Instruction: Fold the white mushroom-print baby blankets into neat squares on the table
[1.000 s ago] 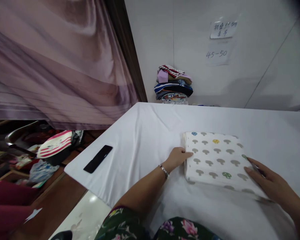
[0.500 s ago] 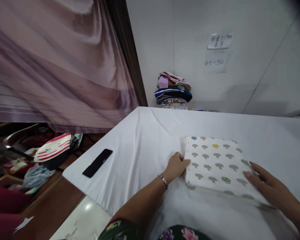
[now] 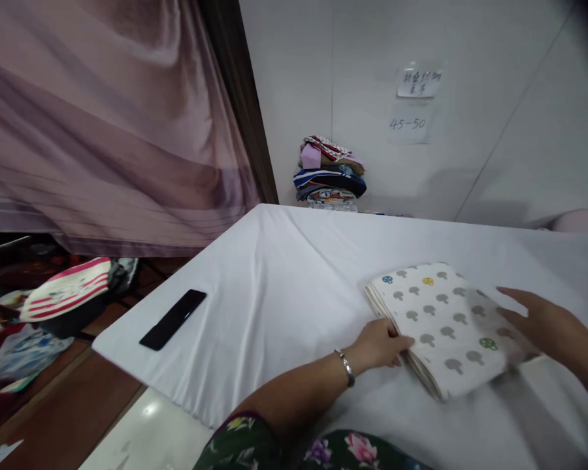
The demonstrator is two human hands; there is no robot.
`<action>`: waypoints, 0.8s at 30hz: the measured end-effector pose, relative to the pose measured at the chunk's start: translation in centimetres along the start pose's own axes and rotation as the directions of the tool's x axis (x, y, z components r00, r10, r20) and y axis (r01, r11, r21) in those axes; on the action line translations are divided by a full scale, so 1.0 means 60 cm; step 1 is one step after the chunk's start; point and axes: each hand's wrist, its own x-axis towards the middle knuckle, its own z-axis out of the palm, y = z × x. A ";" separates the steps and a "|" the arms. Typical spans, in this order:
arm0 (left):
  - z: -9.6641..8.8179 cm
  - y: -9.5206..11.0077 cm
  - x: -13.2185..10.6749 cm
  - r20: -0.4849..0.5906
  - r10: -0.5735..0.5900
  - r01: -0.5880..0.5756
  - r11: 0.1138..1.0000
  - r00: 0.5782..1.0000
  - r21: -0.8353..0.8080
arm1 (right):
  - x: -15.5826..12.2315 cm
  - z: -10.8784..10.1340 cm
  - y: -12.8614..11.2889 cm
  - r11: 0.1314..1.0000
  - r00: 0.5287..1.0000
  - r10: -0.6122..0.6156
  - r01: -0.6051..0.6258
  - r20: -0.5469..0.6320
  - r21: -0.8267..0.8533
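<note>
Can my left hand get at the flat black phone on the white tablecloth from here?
Probably yes: only creased white fabric tablecloth shows between your left hand and the flat black rectangular phone. The hand would likely need to leave the folded white mushroom-print cloth it touches and reach leftward.

Dim, flat, greyish light covers the counter (image 3: 313, 287). Soft shadows lie on the wall (image 3: 284, 98) beyond its far edge and on its near side below the right hand (image 3: 551, 326). Motion smears the cloth (image 3: 436, 323) beside that hand. A small glare spot shines on a pale surface (image 3: 171, 431) below the counter's left edge. The frame's top right corner darkens to black.
</note>
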 end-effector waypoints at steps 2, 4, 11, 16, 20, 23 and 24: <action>-0.027 0.004 0.003 0.039 -0.003 0.002 1.000 0.999 0.026 | -0.042 0.008 -0.043 0.980 0.990 -0.063 0.038 0.123 0.195; -0.063 0.009 0.010 -0.094 0.069 -0.058 0.992 0.993 0.116 | -0.088 0.023 -0.091 0.924 0.959 -0.187 0.098 0.213 0.370; -0.137 0.029 0.057 -0.377 0.401 -0.251 0.887 0.835 0.388 | -0.134 0.062 -0.217 0.915 0.892 -0.351 0.262 0.285 0.305; -0.138 0.027 0.084 -0.257 0.507 -0.373 0.823 0.823 0.429 | -0.117 0.082 -0.253 0.916 0.868 -0.388 0.400 0.310 0.028; -0.145 0.019 0.093 -0.219 0.562 -0.426 0.782 0.798 0.455 | -0.117 0.098 -0.263 0.890 0.863 -0.388 0.442 0.324 -0.111; -0.149 0.017 0.096 -0.206 0.576 -0.432 0.764 0.791 0.480 | -0.116 0.103 -0.266 0.883 0.858 -0.387 0.450 0.337 -0.134; -0.150 0.017 0.097 -0.200 0.580 -0.431 0.756 0.790 0.493 | -0.114 0.103 -0.266 0.886 0.859 -0.381 0.445 0.341 -0.131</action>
